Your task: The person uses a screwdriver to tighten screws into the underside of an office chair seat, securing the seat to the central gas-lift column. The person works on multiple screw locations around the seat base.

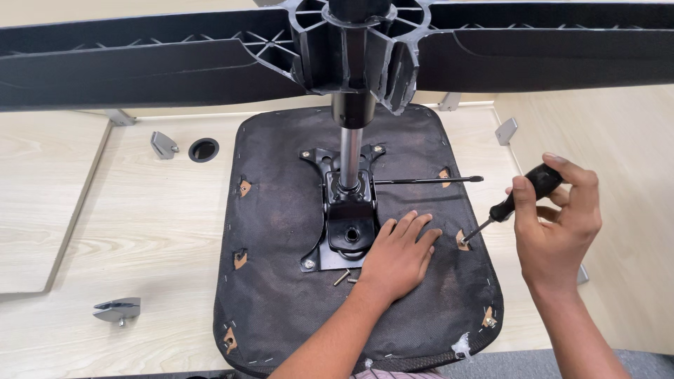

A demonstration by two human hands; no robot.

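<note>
On the seat (295,295), the left hand (397,256) is pressed flat, while the screwdriver (509,207), gripped by the right hand (558,221), is slanted down-left into a hole (463,241).

A pale wooden desk (140,224) bears an upturned chair seat (281,302); metal brackets (118,309) lie beside it.

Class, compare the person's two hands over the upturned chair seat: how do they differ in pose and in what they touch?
The left hand lies flat, palm down, fingers spread on the black seat underside; the right hand is raised and curled. The left hand holds nothing, while the right hand grips a black-handled screwdriver, its tip at a hole near the seat's edge. The left hand rests beside the metal mounting plate; the right hand is off to the seat's side. Both are bare.
</note>
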